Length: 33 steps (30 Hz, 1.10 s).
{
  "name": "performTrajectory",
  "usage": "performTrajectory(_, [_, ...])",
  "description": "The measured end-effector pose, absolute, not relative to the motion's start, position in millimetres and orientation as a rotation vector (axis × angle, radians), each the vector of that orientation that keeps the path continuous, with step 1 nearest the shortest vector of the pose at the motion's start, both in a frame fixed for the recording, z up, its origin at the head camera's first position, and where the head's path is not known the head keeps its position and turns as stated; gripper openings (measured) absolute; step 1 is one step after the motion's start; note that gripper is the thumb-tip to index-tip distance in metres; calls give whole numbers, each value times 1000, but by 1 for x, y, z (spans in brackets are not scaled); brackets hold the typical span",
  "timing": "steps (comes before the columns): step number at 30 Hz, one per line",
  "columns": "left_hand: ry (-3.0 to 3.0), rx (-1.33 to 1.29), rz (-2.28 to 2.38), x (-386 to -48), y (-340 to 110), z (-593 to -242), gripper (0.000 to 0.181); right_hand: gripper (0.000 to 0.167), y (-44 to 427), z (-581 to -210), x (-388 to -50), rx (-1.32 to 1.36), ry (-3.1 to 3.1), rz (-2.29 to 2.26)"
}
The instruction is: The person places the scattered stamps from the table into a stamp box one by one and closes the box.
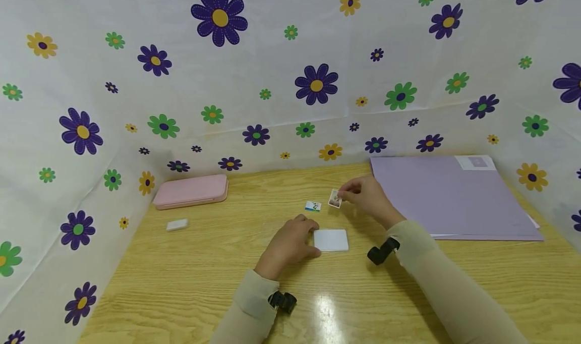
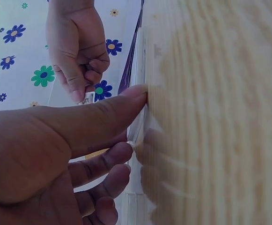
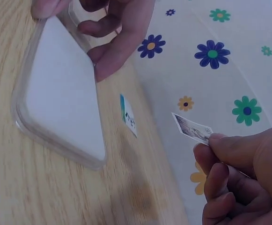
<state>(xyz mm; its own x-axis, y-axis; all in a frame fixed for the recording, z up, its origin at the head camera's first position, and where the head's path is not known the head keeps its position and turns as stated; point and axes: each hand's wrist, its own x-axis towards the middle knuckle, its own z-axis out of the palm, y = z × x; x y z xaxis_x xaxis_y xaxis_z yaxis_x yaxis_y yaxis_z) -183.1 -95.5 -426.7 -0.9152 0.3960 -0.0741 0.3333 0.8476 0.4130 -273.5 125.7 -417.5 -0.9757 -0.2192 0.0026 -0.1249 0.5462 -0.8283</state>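
Between finger and thumb, my right hand (image 1: 366, 198) pinches a stamp (image 1: 335, 198), a small white-bordered picture held above the table. The right wrist view shows this stamp (image 3: 192, 128) by its free end, with a brownish picture on it. My left hand (image 1: 292, 240) holds the left end of a flat white case (image 1: 331, 240) with clear rounded edges, thumb at the near corner and a finger at the far one. Beyond the case, a second stamp (image 1: 313, 206) with a blue-green edge lies flat on the table, touched by neither hand.
A pink case (image 1: 190, 191) lies at the back left, with a small white block (image 1: 177, 225) in front of it. At the right is a large purple folder (image 1: 454, 197). Flowered cloth (image 1: 272, 66) stands behind the wooden table (image 1: 190, 283).
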Motion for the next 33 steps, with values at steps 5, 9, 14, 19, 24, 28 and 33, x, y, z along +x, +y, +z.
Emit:
performTrajectory(5, [2852,558,628,-184,-97,-428,56,10,123,-415,-265,-374,2587,-1460])
performTrajectory(9, [2836,552,657,-185,-98,-428,57,9,122,-412,-260,-436,2559,-1453])
performTrajectory(14, [2834,551,667,-185,-99,-427,55,9,118,-410,-254,-516,2505,-1424])
performTrajectory(19, [2842,555,674,-185,-99,-427,52,9,112,-414,-248,-557,2416,-1430])
performTrajectory(24, [2839,558,669,-185,-100,-428,54,6,107,-420,-243,-536,2347,-1418])
performTrajectory(28, [2838,543,657,-186,-98,-427,56,5,106,-427,-243,-563,2335,-1392])
performTrajectory(33, [2835,535,643,-187,-97,-426,55,4,104,-433,-244,-630,2323,-1362])
